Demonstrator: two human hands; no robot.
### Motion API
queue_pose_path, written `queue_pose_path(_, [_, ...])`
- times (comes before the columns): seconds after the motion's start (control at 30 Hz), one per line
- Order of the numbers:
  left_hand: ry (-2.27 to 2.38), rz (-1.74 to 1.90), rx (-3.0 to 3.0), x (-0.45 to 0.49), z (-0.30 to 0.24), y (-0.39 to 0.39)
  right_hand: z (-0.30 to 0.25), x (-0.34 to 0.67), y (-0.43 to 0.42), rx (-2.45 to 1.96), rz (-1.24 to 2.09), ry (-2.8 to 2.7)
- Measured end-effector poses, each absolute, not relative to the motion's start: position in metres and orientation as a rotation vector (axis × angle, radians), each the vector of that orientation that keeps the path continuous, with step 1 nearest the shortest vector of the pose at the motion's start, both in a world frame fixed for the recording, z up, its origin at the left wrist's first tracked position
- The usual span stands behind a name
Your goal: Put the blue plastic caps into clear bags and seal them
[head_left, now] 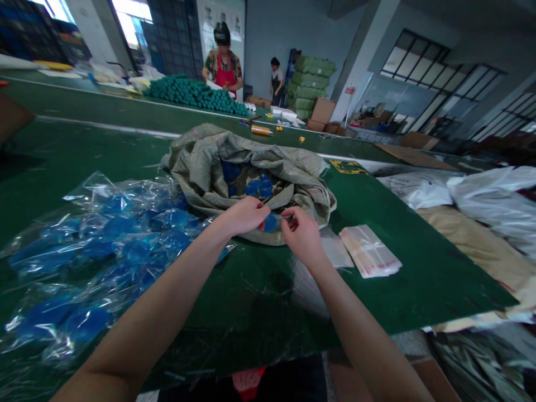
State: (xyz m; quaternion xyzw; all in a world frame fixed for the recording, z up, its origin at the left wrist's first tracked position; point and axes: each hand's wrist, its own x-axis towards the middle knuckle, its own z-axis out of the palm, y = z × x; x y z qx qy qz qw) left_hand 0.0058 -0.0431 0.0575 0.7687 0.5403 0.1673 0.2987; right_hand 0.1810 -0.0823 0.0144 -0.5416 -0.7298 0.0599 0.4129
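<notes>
A pillar (368, 67) and barred windows (414, 61) stand beyond our green desk (251, 312). Our left hand (248, 215) and right hand (304, 230) flank a blue piece (271, 224) at the near rim of a woven sack (195, 167); each grip looks narrow, though we cannot tell what it pinches. Bagged blue pieces (125, 226) lie left; an aproned person (225, 70) stands opposite.

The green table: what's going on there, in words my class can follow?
A person's left hand and right hand are at the near edge of an open woven sack, with a blue piece between them; the exact grip is unclear. More blue pieces lie inside the sack. To the left are many blue items in clear bags; to the right, a stack of flat clear packets. Further back, someone in a red apron stands by green rolls.
</notes>
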Motion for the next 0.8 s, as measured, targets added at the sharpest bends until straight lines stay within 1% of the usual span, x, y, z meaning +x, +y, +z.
queue_pose_path(0.13, [1.429, 0.467, 2.007, 0.004, 0.06, -0.045, 0.016, 0.178, -0.08, -1.491, 0.246, -1.82])
queue_pose_path(0.3, [1.358, 0.514, 1.982, 0.001, 0.058, -0.041, 0.015, 0.177, -0.079, -1.524, 0.401, -1.881])
queue_pose_path(0.43, [1.34, 0.516, 1.99, -0.001, 0.058, -0.041, 0.012, 0.178, -0.077, -1.565, 0.428, -1.859])
queue_pose_path(0.53, [1.344, 0.526, 1.994, -0.002, 0.057, -0.04, 0.016, 0.177, -0.075, -1.586, 0.365, -1.867])
queue_pose_path(0.63, [1.451, 0.523, 1.963, 0.0, 0.055, -0.036, 0.029, 0.173, -0.074, -1.651, 0.195, -1.86])
queue_pose_path(0.7, [1.531, 0.472, 1.952, 0.002, 0.054, -0.031, 0.042, 0.171, -0.072, -1.726, 0.103, -1.876])
queue_pose_path(0.8, [1.552, 0.357, 1.997, 0.008, 0.061, -0.025, 0.059, 0.171, -0.066, -1.811, 0.051, -1.902])
